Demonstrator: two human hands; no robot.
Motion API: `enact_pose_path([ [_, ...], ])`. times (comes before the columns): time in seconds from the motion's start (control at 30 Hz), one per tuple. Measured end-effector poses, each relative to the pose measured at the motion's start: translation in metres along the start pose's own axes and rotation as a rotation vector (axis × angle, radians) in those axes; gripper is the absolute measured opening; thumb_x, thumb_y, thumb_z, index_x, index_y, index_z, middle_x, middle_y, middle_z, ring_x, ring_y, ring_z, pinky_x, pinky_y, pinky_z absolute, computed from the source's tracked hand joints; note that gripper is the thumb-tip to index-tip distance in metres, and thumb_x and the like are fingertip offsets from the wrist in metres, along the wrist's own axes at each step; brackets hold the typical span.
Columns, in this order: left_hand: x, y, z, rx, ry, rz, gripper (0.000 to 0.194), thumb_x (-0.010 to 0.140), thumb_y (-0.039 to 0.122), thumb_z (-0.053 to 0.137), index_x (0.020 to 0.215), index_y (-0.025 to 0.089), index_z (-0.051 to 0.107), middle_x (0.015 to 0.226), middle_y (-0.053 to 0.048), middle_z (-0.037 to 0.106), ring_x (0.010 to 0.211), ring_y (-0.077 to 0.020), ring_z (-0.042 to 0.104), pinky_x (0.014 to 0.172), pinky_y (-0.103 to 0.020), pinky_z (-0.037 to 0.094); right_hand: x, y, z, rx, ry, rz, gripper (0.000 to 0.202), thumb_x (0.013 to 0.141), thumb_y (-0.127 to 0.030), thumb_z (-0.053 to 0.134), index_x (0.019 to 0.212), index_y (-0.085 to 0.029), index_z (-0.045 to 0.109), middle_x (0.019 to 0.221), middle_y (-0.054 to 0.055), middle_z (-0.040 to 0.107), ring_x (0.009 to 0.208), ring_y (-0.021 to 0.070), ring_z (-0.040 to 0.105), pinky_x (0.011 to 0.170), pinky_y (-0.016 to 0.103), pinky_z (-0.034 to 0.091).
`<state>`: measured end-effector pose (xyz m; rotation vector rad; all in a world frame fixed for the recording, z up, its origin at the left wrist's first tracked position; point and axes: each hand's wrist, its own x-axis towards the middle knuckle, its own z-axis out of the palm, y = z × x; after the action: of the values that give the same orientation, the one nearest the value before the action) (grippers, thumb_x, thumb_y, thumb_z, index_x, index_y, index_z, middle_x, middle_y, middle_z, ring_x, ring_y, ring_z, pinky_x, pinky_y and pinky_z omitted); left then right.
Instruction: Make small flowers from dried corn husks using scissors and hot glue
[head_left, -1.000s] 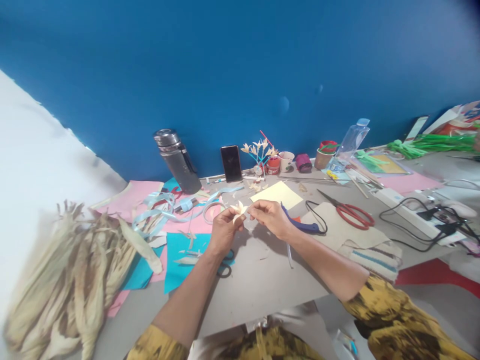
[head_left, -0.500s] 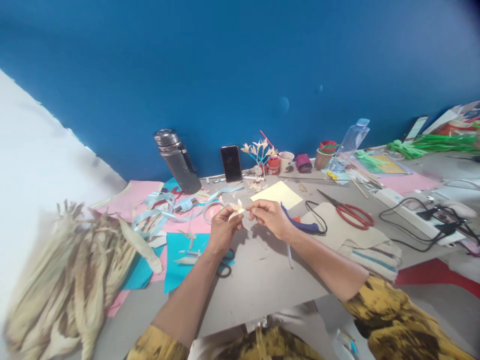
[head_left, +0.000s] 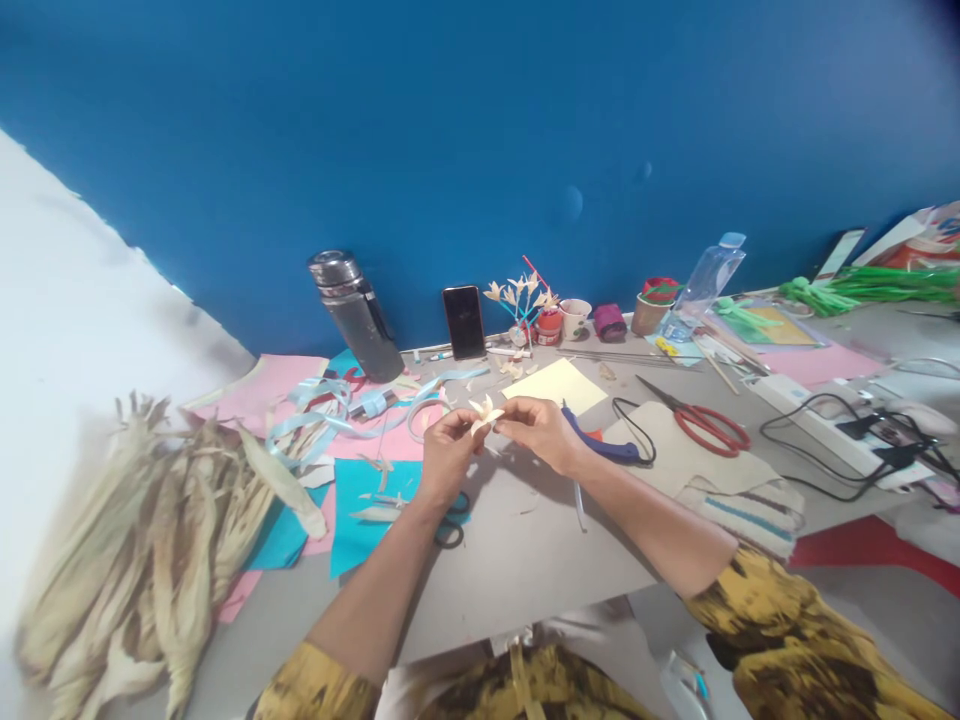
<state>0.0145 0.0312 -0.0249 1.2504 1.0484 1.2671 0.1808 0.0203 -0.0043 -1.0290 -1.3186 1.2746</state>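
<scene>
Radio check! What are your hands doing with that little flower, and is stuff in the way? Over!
Left hand pinching pale flower. Right hand at its petals. Nothing between hands; dark-handled scissors near left forearm. Over.

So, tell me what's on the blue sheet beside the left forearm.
Pale scraps lie on the blue sheet. The left forearm hides part of it and of the dark-handled scissors; anything beneath cannot be seen.

A smooth, deep-blue painted wall (head_left: 390, 130) fills the background behind the grey, flat-topped bench (head_left: 517, 580), meeting a plain white wall (head_left: 82, 290) at left; its upper right looks paler.
</scene>
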Motion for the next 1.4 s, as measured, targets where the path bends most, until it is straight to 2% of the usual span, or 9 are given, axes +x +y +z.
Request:
enact_pose_path([
  [0.27, 0.001, -0.002, 0.001, -0.037, -0.028, -0.032, 0.026, 0.067, 0.033, 0.081, 0.07, 0.017, 0.061, 0.051, 0.005, 0.055, 0.049, -0.0078, 0.046, 0.052, -0.02, 0.035, 0.001, 0.004, -0.002, -0.043, -0.014, -0.016, 0.02, 0.072, -0.033, 0.072, 0.08, -0.015, 0.069, 0.066, -0.001, 0.063, 0.057, 0.0102, 0.05, 0.054, 0.024, 0.037],
  [0.43, 0.0, -0.001, 0.003, -0.072, 0.016, -0.043, 0.02, 0.061, 0.024, 0.077, 0.067, 0.017, 0.06, 0.053, 0.006, 0.055, 0.05, -0.0085, 0.047, 0.052, -0.021, 0.036, 0.001, 0.007, 0.0, -0.114, -0.022, -0.093, 0.025, 0.072, -0.035, 0.075, 0.087, -0.015, 0.069, 0.077, 0.002, 0.067, 0.061, 0.0109, 0.053, 0.056, 0.024, 0.04],
  [0.67, -0.002, 0.002, 0.003, -0.015, -0.008, -0.066, 0.01, 0.061, 0.02, 0.072, 0.064, 0.016, 0.063, 0.05, 0.005, 0.055, 0.049, -0.0083, 0.046, 0.051, -0.021, 0.034, -0.001, 0.007, 0.0, -0.148, -0.054, -0.101, 0.025, 0.075, -0.038, 0.075, 0.086, -0.016, 0.07, 0.072, 0.001, 0.066, 0.055, 0.0096, 0.051, 0.052, 0.023, 0.039],
  [0.93, 0.0, -0.001, 0.003, -0.029, 0.013, 0.009, 0.017, 0.058, 0.023, 0.078, 0.056, 0.016, 0.062, 0.051, 0.004, 0.056, 0.05, -0.0082, 0.045, 0.05, -0.021, 0.035, -0.001, 0.007, -0.001, -0.166, -0.054, -0.113, 0.02, 0.076, -0.032, 0.072, 0.086, -0.015, 0.07, 0.077, 0.002, 0.07, 0.061, 0.0116, 0.056, 0.056, 0.023, 0.041],
  [1.13, -0.003, 0.001, 0.005, 0.048, -0.067, 0.024, 0.019, 0.06, 0.024, 0.08, 0.063, 0.016, 0.063, 0.052, 0.005, 0.054, 0.05, -0.0081, 0.044, 0.049, -0.02, 0.033, -0.003, -0.001, 0.0, -0.169, -0.06, -0.106, 0.014, 0.073, -0.026, 0.07, 0.082, -0.016, 0.069, 0.067, -0.002, 0.063, 0.055, 0.0094, 0.049, 0.052, 0.022, 0.037],
  [1.27, -0.004, 0.003, 0.007, 0.053, -0.096, 0.058, 0.019, 0.063, 0.025, 0.08, 0.071, 0.016, 0.066, 0.057, 0.005, 0.055, 0.052, -0.008, 0.046, 0.051, -0.02, 0.035, -0.001, -0.001, 0.0, -0.077, -0.018, -0.04, 0.013, 0.069, -0.026, 0.072, 0.075, -0.017, 0.066, 0.056, -0.005, 0.055, 0.049, 0.0076, 0.042, 0.048, 0.022, 0.03],
  [1.4, -0.004, 0.004, 0.007, -0.046, -0.115, -0.047, 0.024, 0.067, 0.032, 0.081, 0.079, 0.016, 0.067, 0.065, 0.003, 0.06, 0.053, -0.0089, 0.052, 0.054, -0.023, 0.041, 0.003, 0.004, -0.003, 0.204, -0.02, 0.094, 0.023, 0.065, -0.032, 0.079, 0.075, -0.018, 0.065, 0.061, -0.004, 0.057, 0.048, 0.0065, 0.04, 0.045, 0.021, 0.025],
])
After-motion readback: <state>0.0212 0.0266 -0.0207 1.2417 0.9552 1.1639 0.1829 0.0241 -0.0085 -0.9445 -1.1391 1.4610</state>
